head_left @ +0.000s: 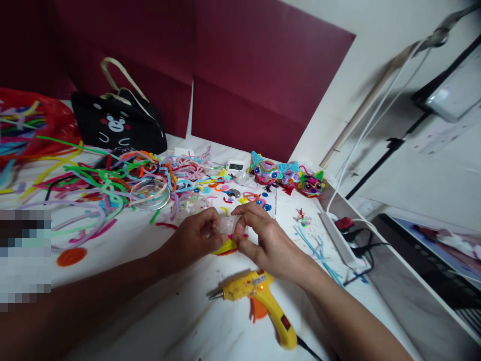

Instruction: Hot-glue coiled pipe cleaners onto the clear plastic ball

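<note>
My left hand [197, 231] and my right hand [265, 238] meet over the white table, fingers curled and pinching a clear plastic piece [228, 224] between them. Just below it a yellow and red part [227, 246] shows, partly covered by my fingers; whether it is joined to the plastic I cannot tell. Nearer to me lies a yellow hot glue gun [246, 287] with an orange light on, its metal nozzle pointing left and its cord running off to the lower right. An orange piece [258, 310] sits beneath its body.
Tangled pipe cleaners [108, 183] cover the left of the table, near a clear round dish [151, 194] and a black bag [118, 120]. Decorated colourful figures [265, 170] stand at the back. A power strip [343, 240] runs along the right edge, beside loose blue pipe cleaners [319, 255].
</note>
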Tool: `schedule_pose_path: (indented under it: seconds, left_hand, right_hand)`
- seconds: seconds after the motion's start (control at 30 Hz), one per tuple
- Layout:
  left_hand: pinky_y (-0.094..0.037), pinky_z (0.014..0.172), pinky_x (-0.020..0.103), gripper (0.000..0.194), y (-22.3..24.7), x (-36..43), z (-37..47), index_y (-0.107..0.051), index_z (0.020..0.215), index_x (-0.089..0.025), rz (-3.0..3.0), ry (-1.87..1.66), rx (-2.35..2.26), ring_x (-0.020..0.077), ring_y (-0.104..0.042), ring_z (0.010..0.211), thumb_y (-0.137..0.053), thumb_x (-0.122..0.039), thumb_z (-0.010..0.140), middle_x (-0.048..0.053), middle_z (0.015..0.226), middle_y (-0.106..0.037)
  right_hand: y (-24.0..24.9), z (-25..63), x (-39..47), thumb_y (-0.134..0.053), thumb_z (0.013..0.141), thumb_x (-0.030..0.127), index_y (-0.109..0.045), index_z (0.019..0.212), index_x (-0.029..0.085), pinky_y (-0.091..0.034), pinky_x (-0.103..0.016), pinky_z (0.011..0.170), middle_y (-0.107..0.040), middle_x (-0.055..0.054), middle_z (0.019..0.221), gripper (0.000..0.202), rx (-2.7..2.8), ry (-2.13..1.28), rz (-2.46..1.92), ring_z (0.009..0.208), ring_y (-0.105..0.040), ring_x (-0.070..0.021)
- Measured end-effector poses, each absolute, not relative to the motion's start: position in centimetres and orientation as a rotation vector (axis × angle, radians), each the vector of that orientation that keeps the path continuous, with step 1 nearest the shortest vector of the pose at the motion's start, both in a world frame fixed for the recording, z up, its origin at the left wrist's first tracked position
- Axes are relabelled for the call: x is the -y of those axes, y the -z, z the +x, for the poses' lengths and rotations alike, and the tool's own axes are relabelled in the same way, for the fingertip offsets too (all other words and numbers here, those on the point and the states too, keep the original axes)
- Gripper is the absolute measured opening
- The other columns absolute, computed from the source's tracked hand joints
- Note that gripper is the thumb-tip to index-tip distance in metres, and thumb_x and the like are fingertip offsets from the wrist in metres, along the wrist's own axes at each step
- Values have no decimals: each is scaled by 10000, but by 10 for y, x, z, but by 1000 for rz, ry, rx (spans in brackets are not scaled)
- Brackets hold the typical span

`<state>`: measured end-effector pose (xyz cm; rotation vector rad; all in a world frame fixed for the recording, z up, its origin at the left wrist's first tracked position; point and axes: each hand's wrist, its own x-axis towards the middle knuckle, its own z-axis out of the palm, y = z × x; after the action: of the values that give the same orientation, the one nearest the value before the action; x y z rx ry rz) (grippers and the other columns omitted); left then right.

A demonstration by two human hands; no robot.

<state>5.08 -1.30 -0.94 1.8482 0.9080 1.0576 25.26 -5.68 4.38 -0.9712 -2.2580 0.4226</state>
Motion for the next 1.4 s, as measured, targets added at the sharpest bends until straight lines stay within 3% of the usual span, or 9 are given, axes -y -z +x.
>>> schedule_pose_path:
  seconds: [0.23,0.77,1.4]
  left_hand:
    - [-248,493,223,280,8,14,51,-409,686,-231,1810,-1055,-882,95,-261,554,-648,-374,709,-96,615,-311]
    - [-262,505,221,323,8,14,52,-407,668,-225,1700,-1004,-836,98,-317,564,-676,-402,679,-85,604,-357]
    - [-263,492,205,240,8,15,52,-423,664,-218,1631,-1021,-806,87,-306,562,-645,-308,659,-89,605,-362]
  right_hand:
    - [-46,254,56,-572,834,12,-502,838,239,-495,-393,919,-600,-59,1023,238,2233,-540,-945,1000,-592,-225]
    - [-50,256,57,-556,844,8,-490,855,230,-481,-345,912,-601,-61,1040,232,2226,-704,-920,988,-589,-204]
    - [-51,261,52,-587,873,75,-556,865,210,-446,-307,870,-594,-39,1006,139,2152,-881,-890,950,-578,-180]
